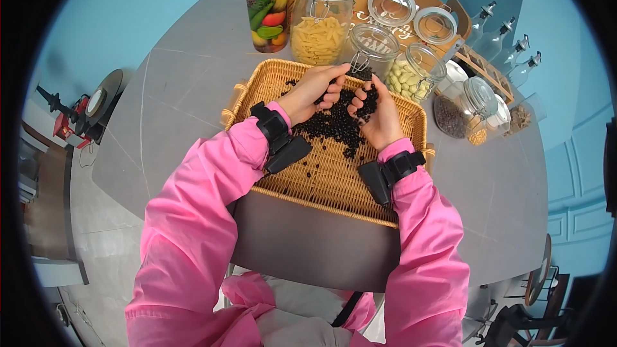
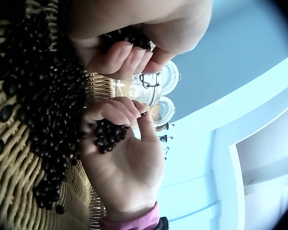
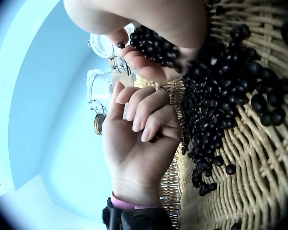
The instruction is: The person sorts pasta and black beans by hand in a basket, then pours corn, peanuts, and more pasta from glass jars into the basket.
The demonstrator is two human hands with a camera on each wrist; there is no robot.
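A pile of shiny black beans (image 1: 331, 125) lies in the woven basket (image 1: 308, 186). Over it, my left hand (image 1: 313, 93) curls its fingers round a handful of black beans, which show between the fingers in the left wrist view. My right hand (image 1: 384, 119) is cupped with its fingers curled round another handful (image 3: 156, 48). The two hands face each other a short way apart, near the basket's far side. Just beyond them stands an open glass jar (image 1: 374, 44) with black beans low inside, partly hidden by the hands.
Behind the basket are a jar of pasta (image 1: 320, 38), a tall jar of colourful vegetables (image 1: 267, 16) and a jar of pale green beans (image 1: 406, 80). Farther right are a jar of dark contents (image 1: 451, 117) and several glass bottles (image 1: 491, 42). The grey table (image 1: 173, 96) surrounds the basket.
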